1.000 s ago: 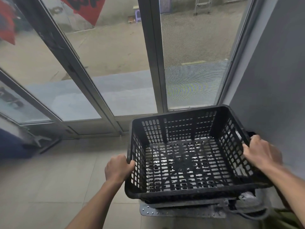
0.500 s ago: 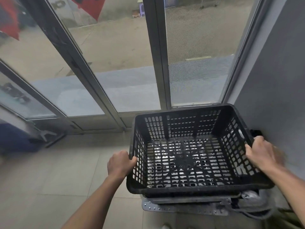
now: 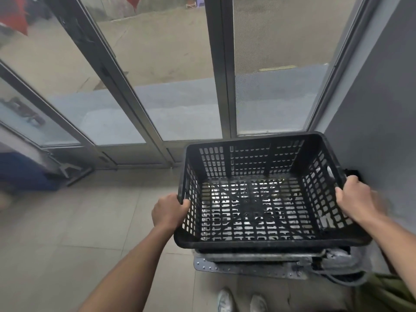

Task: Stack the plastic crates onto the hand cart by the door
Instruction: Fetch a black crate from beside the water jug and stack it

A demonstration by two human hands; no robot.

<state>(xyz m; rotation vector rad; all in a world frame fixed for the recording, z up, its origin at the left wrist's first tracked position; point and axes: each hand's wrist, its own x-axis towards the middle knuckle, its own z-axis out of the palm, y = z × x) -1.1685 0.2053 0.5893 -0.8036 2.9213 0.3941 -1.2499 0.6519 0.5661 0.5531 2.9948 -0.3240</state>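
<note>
One head-worn wide-angle view, looking forward and steeply down, black crate (image 3: 270, 243) close in at near right, glass door (image 3: 180, 64) across the far side, grey wall (image 3: 382, 109) hard right, shoes (image 3: 225, 300) at the near edge.

One black plastic crate (image 3: 270, 243), one hand cart (image 3: 247, 265), two hands, left hand (image 3: 167, 212), right hand (image 3: 355, 200), two white shoes (image 3: 225, 300), one grey wall (image 3: 371, 109)

Left forearm (image 3: 126, 266) and right forearm (image 3: 396, 239) are showing bare to the frame edge. Left hand (image 3: 167, 210) and right hand (image 3: 355, 199) are going ungloved. Person is wearing pale grey-white trainers (image 3: 225, 300), toes only, detail blurred. Olive-green cloth (image 3: 387, 293) is showing bottom right; can't tell if it's clothing.
</note>
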